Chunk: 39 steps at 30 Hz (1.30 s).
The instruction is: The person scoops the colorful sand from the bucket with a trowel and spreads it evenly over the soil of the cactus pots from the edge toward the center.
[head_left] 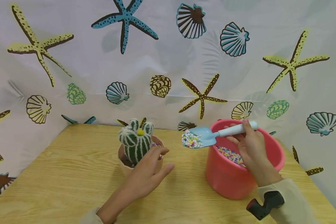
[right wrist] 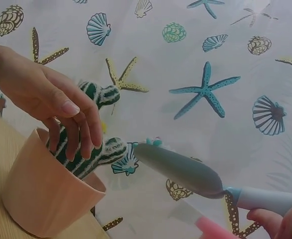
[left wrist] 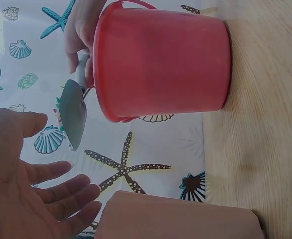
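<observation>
My right hand (head_left: 252,146) grips the pale handle of a light blue trowel (head_left: 208,141), held level over the left rim of a pink bucket (head_left: 229,179). Small multicoloured beads (head_left: 191,139) lie heaped on the blade. More beads show inside the bucket. Over on the left, a fuzzy green cactus (head_left: 136,146) with white stripes and a yellow top stands in a peach pot (right wrist: 46,186). A few beads are in that pot too. My left hand (head_left: 149,169), fingers loosely spread, is over the pot's near right rim, beside the cactus, and holds nothing.
Everything stands on a wooden table (head_left: 72,174). Behind it hangs a white cloth (head_left: 168,56) printed with starfish and shells. A dark device (head_left: 266,205) is strapped to the right wrist at the sleeve.
</observation>
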Each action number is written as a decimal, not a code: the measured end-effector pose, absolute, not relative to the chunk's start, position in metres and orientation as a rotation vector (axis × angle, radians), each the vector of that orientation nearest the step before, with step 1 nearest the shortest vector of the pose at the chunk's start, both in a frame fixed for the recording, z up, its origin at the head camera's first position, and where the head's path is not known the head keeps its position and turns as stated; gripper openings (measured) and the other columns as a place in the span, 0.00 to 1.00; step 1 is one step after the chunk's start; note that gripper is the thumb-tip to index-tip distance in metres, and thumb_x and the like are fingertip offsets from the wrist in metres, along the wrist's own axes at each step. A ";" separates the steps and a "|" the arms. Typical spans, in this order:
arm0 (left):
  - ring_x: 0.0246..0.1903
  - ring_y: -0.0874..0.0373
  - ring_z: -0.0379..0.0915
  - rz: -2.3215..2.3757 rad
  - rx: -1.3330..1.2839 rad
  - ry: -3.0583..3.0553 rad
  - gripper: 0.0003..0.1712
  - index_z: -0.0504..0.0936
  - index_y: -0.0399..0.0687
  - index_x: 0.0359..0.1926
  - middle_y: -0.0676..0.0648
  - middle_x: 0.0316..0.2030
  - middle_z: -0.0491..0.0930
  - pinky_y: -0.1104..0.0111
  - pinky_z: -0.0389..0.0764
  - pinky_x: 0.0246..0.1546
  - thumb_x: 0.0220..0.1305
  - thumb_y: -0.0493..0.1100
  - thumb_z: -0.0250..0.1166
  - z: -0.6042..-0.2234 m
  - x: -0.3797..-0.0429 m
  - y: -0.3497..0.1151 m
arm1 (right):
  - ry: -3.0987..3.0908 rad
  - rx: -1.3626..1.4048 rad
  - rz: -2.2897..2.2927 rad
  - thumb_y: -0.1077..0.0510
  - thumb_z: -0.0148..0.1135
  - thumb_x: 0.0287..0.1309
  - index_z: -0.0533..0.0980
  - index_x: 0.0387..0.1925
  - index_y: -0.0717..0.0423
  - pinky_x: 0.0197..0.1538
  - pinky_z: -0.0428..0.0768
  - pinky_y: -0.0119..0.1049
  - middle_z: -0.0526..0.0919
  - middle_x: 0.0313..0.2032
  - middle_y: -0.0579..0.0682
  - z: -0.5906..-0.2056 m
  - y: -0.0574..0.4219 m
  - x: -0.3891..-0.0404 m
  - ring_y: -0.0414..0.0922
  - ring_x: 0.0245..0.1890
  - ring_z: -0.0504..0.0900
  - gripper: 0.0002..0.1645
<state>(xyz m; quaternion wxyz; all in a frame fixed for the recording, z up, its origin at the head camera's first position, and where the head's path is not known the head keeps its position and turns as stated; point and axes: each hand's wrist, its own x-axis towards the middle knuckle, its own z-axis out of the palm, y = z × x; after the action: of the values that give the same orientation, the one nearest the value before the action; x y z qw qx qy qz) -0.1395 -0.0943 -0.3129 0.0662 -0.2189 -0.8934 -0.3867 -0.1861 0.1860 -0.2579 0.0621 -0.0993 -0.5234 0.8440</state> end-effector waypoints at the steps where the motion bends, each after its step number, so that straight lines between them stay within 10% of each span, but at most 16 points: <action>1: 0.53 0.52 0.71 -1.161 -0.656 -2.690 0.26 0.70 0.44 0.60 0.46 0.55 0.72 0.57 0.74 0.53 0.69 0.55 0.56 -0.313 -0.138 -0.096 | -1.588 -0.304 2.552 0.44 0.50 0.65 0.62 0.54 0.45 0.49 0.78 0.38 0.67 0.50 0.48 -0.258 0.184 -0.186 0.45 0.50 0.75 0.20; 39: 0.41 0.53 0.72 -1.068 -0.482 -2.639 0.17 0.73 0.38 0.49 0.42 0.44 0.74 0.62 0.74 0.36 0.66 0.46 0.61 -0.309 -0.130 -0.181 | -1.535 -0.117 2.671 0.52 0.45 0.71 0.64 0.47 0.57 0.44 0.82 0.40 0.77 0.32 0.47 -0.253 0.136 -0.182 0.43 0.36 0.85 0.13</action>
<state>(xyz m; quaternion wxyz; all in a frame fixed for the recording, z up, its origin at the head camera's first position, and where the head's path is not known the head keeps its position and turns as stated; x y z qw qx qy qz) -0.1297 -0.1810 -0.3094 0.1266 -0.1655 -0.9067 -0.3668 -0.1819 0.1358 -0.2527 0.0295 -0.0380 -0.4977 0.8660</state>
